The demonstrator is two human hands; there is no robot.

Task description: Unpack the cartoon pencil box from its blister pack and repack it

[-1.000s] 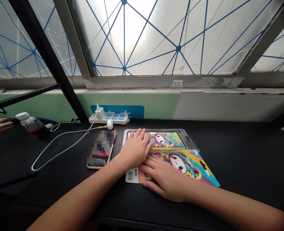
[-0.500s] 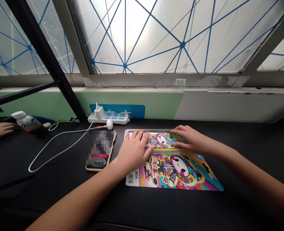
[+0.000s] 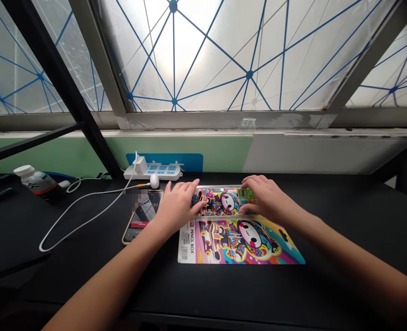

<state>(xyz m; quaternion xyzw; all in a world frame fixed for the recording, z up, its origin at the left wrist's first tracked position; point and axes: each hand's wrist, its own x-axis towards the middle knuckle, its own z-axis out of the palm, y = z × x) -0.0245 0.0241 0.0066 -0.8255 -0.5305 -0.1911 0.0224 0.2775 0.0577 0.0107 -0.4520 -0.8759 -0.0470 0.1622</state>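
Observation:
A flat pencil box with a bright cartoon print lies crosswise on the black desk, its pale rim showing along the edges. My left hand is wrapped over its left end, fingers at the back edge and thumb on the front. At the right end, my right hand grips it between fingers behind and thumb in front, beside a green patch. Just in front lies a printed backing card reading "PENCIL BOX", with the same cartoon figure. Both palms hide the box's ends.
Left of my left hand lies a phone. A white cable loops from a power strip at the wall. A bottle with a white cap stands farther left. A clear cup sits on the window ledge.
My left hand has slid left, off the box's middle to its end, uncovering more print. The right hand still holds the right end. Another person's hand at far left has left view.

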